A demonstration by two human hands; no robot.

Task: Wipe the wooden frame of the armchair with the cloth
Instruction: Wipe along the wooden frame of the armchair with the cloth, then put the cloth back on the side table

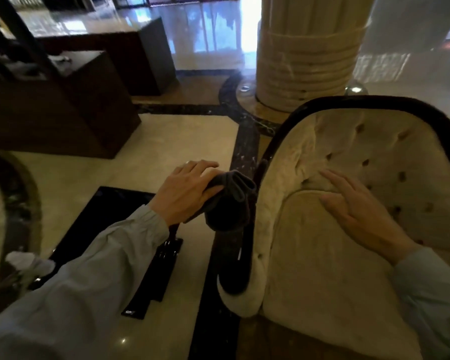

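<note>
A cream tufted armchair (322, 255) with a dark wooden frame (374, 102) fills the right half of the head view. My left hand (185, 193) grips a dark grey cloth (229, 201) and presses it on the top of the chair's left wooden armrest (238, 266). The cloth hides the part of the arm under it. My right hand (359, 211) lies flat, fingers spread, on the seat cushion near the backrest, holding nothing.
A thick cream column (304, 48) stands just behind the chair. Dark wooden counters (70, 105) occupy the upper left. The polished marble floor (146, 157) has black inlay bands. A white object (29, 261) lies at the lower left.
</note>
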